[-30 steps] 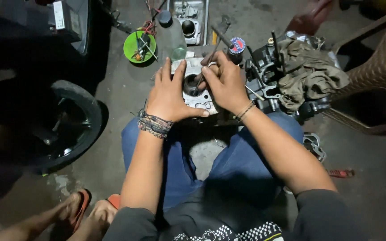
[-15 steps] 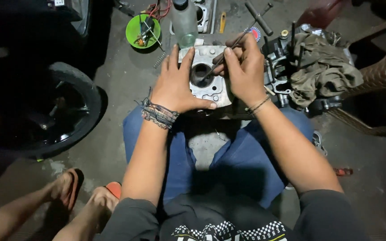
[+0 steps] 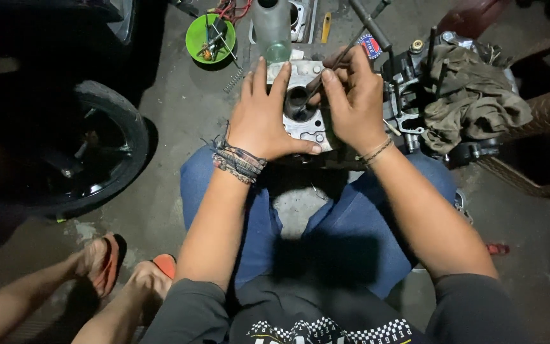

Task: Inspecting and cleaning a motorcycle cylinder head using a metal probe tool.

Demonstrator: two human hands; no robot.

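Your left hand [image 3: 263, 118] lies flat, fingers spread, on the one metal cylinder head [image 3: 303, 114] above your knees, your right hand [image 3: 351, 95] pinching one slim rod [image 3: 332, 64] into its bore; the head looks heavy, rigid, likely oily, so grip its outer edges.

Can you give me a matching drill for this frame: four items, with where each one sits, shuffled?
Items:
1. green bowl
2. olive rag
3. tyre
4. left hand

Places:
A. draped over the engine parts on the right
B. flat on the metal engine block
C. on the floor at upper left of the block, holding small parts
D. at the left edge, in shadow

Pairs: 1-C, 2-A, 3-D, 4-B
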